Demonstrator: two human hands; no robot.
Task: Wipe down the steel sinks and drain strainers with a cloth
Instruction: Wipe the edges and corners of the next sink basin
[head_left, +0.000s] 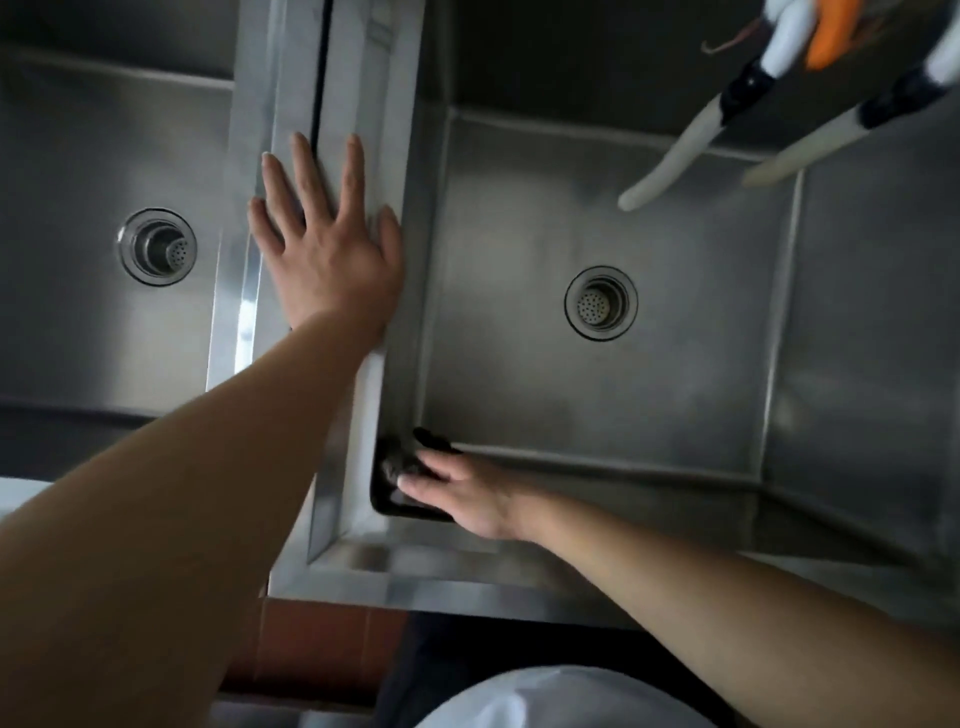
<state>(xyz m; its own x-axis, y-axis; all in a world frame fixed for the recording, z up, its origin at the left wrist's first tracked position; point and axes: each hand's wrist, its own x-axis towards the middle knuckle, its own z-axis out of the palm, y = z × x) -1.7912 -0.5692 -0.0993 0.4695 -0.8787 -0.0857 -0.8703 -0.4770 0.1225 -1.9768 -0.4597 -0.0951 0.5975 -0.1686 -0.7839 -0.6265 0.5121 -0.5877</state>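
Right sink (675, 395) floor lies open around its central drain strainer (601, 303). Two white hoses (670, 156) hang over its far right corner. A hand pressing a dark cloth (402, 465) fills the near left corner.

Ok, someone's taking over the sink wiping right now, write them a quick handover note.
Left hand: flat and open on the steel divider between the sinks, holding nothing.
Right hand: presses the dark cloth into the near left corner of the right sink.
Done: cannot tell from the steel.
Left: judging by that, the right strainer, the left sink and its strainer.
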